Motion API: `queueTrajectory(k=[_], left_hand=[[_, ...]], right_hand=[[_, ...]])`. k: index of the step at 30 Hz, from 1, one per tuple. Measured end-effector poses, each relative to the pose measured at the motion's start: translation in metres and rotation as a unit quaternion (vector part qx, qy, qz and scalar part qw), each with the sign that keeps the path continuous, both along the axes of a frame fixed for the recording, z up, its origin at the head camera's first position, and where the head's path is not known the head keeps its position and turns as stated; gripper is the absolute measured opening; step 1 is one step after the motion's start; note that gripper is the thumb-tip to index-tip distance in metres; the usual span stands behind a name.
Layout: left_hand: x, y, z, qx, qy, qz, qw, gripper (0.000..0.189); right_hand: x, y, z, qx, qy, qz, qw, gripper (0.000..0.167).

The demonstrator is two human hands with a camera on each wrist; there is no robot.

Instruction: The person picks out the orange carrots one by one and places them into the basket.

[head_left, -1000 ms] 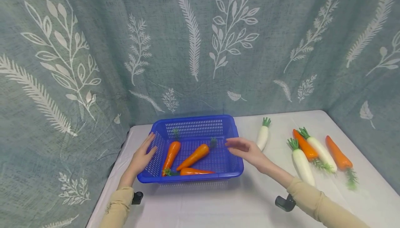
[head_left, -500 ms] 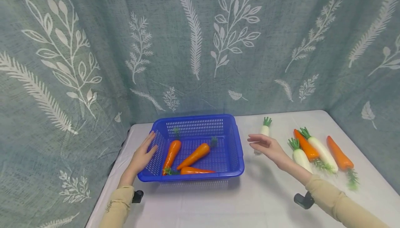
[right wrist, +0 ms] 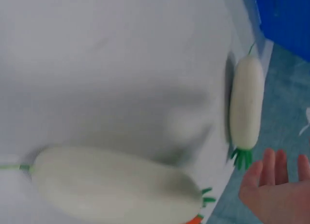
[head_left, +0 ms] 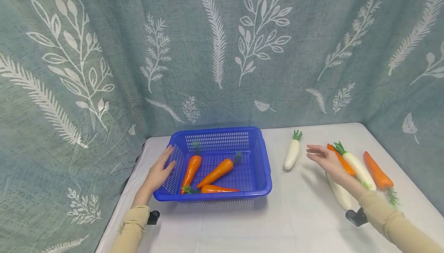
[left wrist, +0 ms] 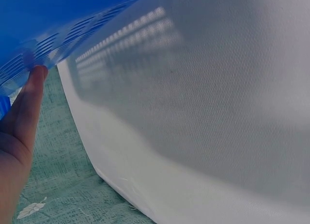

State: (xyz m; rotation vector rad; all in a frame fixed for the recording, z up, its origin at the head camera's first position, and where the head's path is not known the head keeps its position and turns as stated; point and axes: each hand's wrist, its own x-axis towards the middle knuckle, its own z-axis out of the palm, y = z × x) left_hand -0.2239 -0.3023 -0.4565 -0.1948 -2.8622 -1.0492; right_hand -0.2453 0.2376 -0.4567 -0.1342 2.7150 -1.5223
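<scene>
My left hand (head_left: 158,174) rests at the left rim of a blue plastic basket (head_left: 222,198), fingers straight and thumb apart. In the left wrist view its fingertips (left wrist: 38,73) touch the basket's slotted wall. Three orange carrots lie in the basket: a left one (head_left: 190,172), a middle one (head_left: 216,172) and a front one (head_left: 218,189). My right hand (head_left: 327,162) hovers over the table's right side with loosely bent fingers, holding nothing. Beneath its wrist lies a white radish (head_left: 340,193), partly hidden. Another white radish (head_left: 292,153) lies between hand and basket.
Right of my right hand, a white radish (head_left: 359,170) lies against a carrot (head_left: 347,165), and a separate carrot (head_left: 377,172) lies farther right. A white cloth covers the table (head_left: 243,230). A patterned green curtain (head_left: 222,52) hangs behind and at both sides.
My right hand has moved right, from the basket's right rim past the single radish to the vegetables on the right. My left hand stays at the basket.
</scene>
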Motion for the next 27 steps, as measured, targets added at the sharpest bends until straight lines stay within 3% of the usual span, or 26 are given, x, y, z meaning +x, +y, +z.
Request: queueTrajectory(k=[8, 13, 17, 20, 27], left_hand=[[-0.001, -0.001, -0.002, 0.004, 0.005, -0.003, 1.0, 0.055], [-0.001, 0.0, -0.002, 0.003, 0.007, -0.004, 1.0, 0.056], [-0.001, 0.0, -0.002, 0.002, 0.003, -0.003, 1.0, 0.056], [-0.001, 0.0, -0.002, 0.002, 0.0, -0.003, 1.0, 0.056], [-0.001, 0.0, -0.001, 0.004, -0.002, -0.002, 1.0, 0.056]], right_hand=[[-0.004, 0.03, -0.001, 0.027, -0.03, -0.051, 0.9979, 0.058], [-0.004, 0.044, -0.006, 0.036, -0.056, -0.108, 0.9919, 0.06], [-0.002, 0.058, -0.012, 0.046, -0.042, -0.095, 0.9935, 0.06], [-0.003, 0.067, -0.021, 0.061, -0.051, -0.096, 0.9922, 0.063], [-0.019, 0.092, -0.063, 0.084, -0.032, -0.128, 0.9878, 0.061]])
